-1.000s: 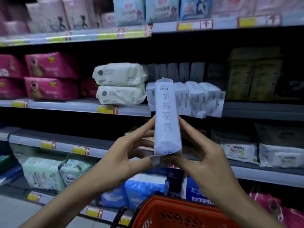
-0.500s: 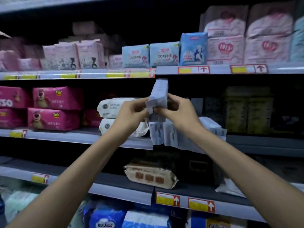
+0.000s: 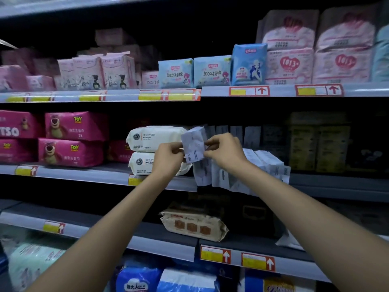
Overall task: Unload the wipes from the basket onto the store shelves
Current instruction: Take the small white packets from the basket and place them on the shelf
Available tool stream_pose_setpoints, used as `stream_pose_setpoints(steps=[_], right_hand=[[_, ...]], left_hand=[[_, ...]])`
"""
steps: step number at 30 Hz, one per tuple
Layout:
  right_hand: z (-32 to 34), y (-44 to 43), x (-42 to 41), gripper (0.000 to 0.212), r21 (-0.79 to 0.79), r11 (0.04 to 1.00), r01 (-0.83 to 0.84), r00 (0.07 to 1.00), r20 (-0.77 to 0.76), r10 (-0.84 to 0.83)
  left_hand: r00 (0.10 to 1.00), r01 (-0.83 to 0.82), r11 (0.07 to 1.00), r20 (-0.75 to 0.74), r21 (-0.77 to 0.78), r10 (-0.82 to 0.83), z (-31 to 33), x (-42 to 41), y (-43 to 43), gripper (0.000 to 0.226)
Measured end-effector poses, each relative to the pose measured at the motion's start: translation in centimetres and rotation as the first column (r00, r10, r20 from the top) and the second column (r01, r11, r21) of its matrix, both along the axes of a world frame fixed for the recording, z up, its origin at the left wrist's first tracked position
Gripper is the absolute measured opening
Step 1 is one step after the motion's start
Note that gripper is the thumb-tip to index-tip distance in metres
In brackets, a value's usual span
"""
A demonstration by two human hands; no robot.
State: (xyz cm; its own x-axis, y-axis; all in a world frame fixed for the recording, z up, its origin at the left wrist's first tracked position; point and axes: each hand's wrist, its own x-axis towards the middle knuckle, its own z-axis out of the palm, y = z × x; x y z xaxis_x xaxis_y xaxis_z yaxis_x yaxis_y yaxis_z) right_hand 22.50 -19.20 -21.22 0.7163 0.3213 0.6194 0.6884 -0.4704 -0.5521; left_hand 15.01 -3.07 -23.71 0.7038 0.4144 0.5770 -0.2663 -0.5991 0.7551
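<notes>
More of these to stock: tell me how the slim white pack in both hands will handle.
Probably light: the left hand and right hand hold the slim white pack with their fingertips. Its wrapper looks crinkled, so it likely flexes somewhat. Stood on end it may tip; the matching packs beside it lean out past the shelf edge.

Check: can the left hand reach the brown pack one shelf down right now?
Likely not yet: the left hand grips the white pack, though nothing blocks the brown pack below.
</notes>
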Motion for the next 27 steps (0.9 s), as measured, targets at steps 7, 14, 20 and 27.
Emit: stream_pose_setpoints(steps=[7,14,20,27], right_hand=[[-0.9,-2.6,-2.5,0.051,-0.039,0.996,-0.078,0.997,0.01,0.078],[-3.5,-7.4,-7.3,0.056,-0.205,0.972,-0.117,0.987,0.083,0.137],[-7.2,-10.5,-10.3,0.093,-0.438,0.887,-0.144,0.989,-0.03,0.145],[-15.1,-14.8,-10.3,0.11,-0.621,0.764,-0.174,0.977,-0.205,0.055]], left_hand=[[0.995,-0.022,0.997,-0.099,0.076,0.029,-1.5,-3.7,0.0,0.048],[0.959,-0.064,0.801,-0.186,0.596,0.215,-4.0,-8.7,-1.9,0.075],[0.947,0.02,0.707,-0.24,0.707,0.213,-7.0,-10.9,-4.1,0.088],[0.904,0.171,0.739,-0.402,0.652,0.146,-14.9,-11.3,-6.1,0.099]])
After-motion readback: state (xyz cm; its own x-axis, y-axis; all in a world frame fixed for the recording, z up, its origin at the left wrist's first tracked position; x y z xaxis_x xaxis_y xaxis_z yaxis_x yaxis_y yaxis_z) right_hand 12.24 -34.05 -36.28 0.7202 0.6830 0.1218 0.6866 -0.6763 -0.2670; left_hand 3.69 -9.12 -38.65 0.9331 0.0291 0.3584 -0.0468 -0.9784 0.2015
